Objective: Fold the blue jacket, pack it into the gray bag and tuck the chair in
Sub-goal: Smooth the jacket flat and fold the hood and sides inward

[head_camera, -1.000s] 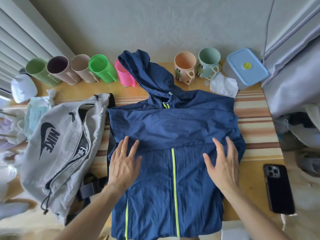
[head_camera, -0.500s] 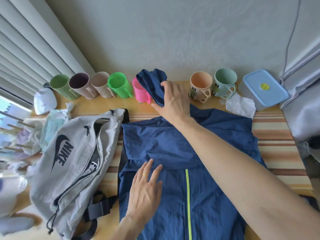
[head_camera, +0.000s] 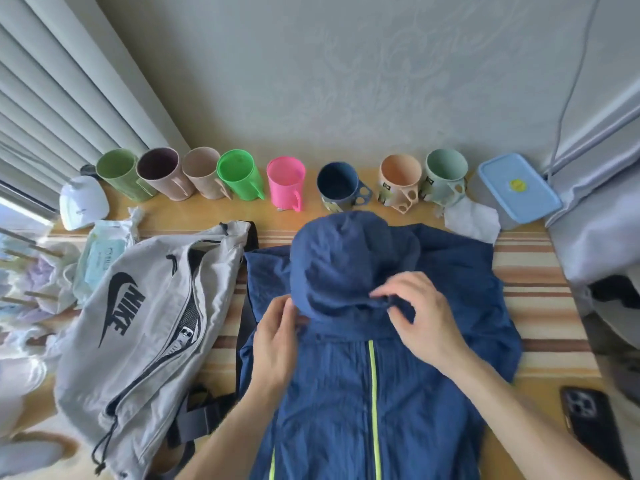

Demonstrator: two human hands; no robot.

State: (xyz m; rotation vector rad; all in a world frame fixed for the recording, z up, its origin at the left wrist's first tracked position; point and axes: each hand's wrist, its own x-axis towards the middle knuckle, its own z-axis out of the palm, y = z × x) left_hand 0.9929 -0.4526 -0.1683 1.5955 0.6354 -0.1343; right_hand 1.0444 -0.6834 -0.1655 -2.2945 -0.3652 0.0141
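The blue jacket [head_camera: 374,386] lies flat on the table with its yellow-green zip facing up. Its hood [head_camera: 346,265] is folded down onto the chest. My left hand [head_camera: 277,344] pinches the hood's lower left edge. My right hand [head_camera: 419,317] pinches the hood's lower right edge. The gray bag [head_camera: 138,337] with a black logo lies just left of the jacket, its zip partly open. No chair is in view.
A row of several coloured cups [head_camera: 287,181] lines the wall at the back. A blue-lidded box [head_camera: 519,187] and a white tissue [head_camera: 472,220] sit back right. A black phone [head_camera: 588,431] lies near right. Wipes pack [head_camera: 104,258] sits left of the bag.
My right hand reached to the hood at the back and pulled it down over the chest. My left hand moved up from the jacket's front to the hood's edge. A dark blue cup is uncovered.
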